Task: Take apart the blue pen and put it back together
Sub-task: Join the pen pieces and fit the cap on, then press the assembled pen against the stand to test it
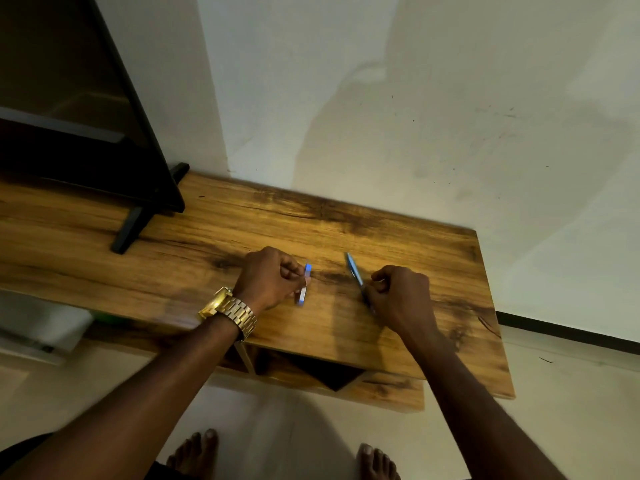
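The blue pen is in two pieces above a wooden table (pixel 398 341). My left hand (pixel 270 277), with a gold watch on its wrist, pinches a short bright-blue and clear piece (pixel 304 284) between fingertips, held roughly upright. My right hand (pixel 398 294) grips the lower end of the longer blue-grey pen barrel (pixel 354 271), whose free end points up and away to the left. The two pieces are apart, a hand's width between them. The bottom of the barrel is hidden inside my right fist.
A black TV (pixel 79 116) on a stand foot (pixel 130 230) occupies the table's left part. A white wall rises right behind the table. The table's right edge (pixel 495 306) lies close to my right hand. Below is an open shelf (pixel 329 375), and my bare feet on the floor.
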Available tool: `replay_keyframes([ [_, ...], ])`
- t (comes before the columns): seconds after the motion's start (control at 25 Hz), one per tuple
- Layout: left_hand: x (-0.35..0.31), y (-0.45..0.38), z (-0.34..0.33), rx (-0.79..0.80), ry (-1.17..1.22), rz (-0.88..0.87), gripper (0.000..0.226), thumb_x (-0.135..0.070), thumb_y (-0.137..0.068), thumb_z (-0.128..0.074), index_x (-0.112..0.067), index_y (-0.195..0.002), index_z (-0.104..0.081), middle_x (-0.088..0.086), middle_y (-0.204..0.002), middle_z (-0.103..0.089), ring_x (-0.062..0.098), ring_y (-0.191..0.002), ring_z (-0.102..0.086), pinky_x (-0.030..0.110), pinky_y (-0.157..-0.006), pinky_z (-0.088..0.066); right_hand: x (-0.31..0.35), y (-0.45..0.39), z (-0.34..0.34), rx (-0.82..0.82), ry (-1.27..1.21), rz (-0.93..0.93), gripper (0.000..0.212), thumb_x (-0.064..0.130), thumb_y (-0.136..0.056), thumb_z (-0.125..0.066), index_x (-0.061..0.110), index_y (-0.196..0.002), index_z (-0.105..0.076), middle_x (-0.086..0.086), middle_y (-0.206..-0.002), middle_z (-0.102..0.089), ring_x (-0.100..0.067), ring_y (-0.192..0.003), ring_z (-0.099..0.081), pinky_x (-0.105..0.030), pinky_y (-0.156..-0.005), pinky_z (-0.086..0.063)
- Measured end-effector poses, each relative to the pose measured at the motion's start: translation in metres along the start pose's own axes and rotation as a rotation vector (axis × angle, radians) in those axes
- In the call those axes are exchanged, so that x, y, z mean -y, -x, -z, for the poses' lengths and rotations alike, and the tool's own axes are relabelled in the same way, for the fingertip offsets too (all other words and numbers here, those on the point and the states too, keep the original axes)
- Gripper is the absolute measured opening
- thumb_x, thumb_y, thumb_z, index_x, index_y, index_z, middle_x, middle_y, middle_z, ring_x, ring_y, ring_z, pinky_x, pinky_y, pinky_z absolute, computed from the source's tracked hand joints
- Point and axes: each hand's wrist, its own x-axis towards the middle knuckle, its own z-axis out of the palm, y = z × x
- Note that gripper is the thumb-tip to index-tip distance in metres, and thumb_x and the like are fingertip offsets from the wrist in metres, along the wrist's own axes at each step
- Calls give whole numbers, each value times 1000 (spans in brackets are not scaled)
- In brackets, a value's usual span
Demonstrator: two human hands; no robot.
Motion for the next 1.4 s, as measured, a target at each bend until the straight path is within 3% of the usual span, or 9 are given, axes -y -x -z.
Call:
replay_keyframes([
  [0.36, -6, -2, 0, -98, -25, -56, 20, -40, -92, -84, -20, -94, -82, -3, -82, -83, 8, -70, -79, 28, -69, -65, 10, 5, -11, 7, 41, 54, 21, 15, -95, -78, 9, -116, -79, -8, -103, -79, -22, -91, -75, -46, -84, -66],
  [0.56, -28, 8, 2, 58, 615, 21, 38, -47, -111, -49, -24, -120, -78, -1, -111, -84, 14, -108, -79, 28, -87, -65, 44, 23, 6, -28, -265, 190, 12, 20, -95, -79, 21, -107, -82, 9, -80, -78, -8, -74, -74, -19, -69, -59],
  [0.68, -41, 24, -6, 187, 765, -38, 42, -45, -114, -44, -23, -117, -79, 2, -118, -83, 18, -116, -78, 34, -95, -64, 62, 49, 8, -55, -303, 357, 13, 19, -95, -81, 23, -108, -83, 14, -81, -75, -6, -76, -72, -13, -64, -54],
  [0.84, -63, 43, 1, 35, 1103, -36, 40, -36, -114, -43, -13, -97, -71, 4, -87, -77, 20, -89, -77, 39, -92, -62, 78, 69, 23, -78, -344, 355, 21, 30, -96, -82, 24, -117, -82, 14, -94, -78, -4, -83, -73, -14, -69, -56],
  [1.0, -75, 58, 29, -14, 1531, -99, 46, -53, -112, -37, -21, -86, -58, -6, -67, -45, 9, -59, -49, 29, -73, -52, 70, 78, 35, -171, -343, 192, 10, 41, -100, -76, 33, -106, -79, 20, -93, -78, 3, -87, -73, -17, -66, -53],
  [1.12, -71, 65, 33, 17, 1665, -145, 54, -65, -109, -32, -23, -78, -48, -6, -69, -29, 10, -61, -30, 26, -61, -37, 49, 76, 24, -37, -116, 155, 33, 44, -103, -71, 27, -131, -73, 11, -124, -77, -2, -112, -70, -26, -89, -56],
  [1.24, -62, 60, 26, 15, 1693, -102, 55, -61, -110, -32, -24, -70, -40, -5, -71, -19, 13, -66, -18, 25, -58, -34, 17, 70, -1, 275, 323, 119, 80, 62, -105, -55, 28, -171, -26, -11, -181, -20, -36, -167, -20, -51, -133, -28],
  [1.32, -56, 54, 25, 24, 1700, -74, 55, -59, -109, -31, -25, -67, -40, -6, -69, -18, 13, -65, -17, 26, -57, -33, 5, 62, -23, 328, 362, 130, 89, 73, -105, -38, 35, -175, 2, -10, -183, 21, -41, -169, 17, -60, -136, -2],
  [1.4, -57, 47, 25, 49, 1705, -74, 55, -58, -109, -30, -24, -67, -40, -6, -67, -21, 12, -64, -19, 27, -58, -33, 1, 55, -40, 217, 339, 142, 87, 79, -103, -25, 38, -174, 6, -9, -182, 26, -38, -168, 23, -62, -136, 3],
])
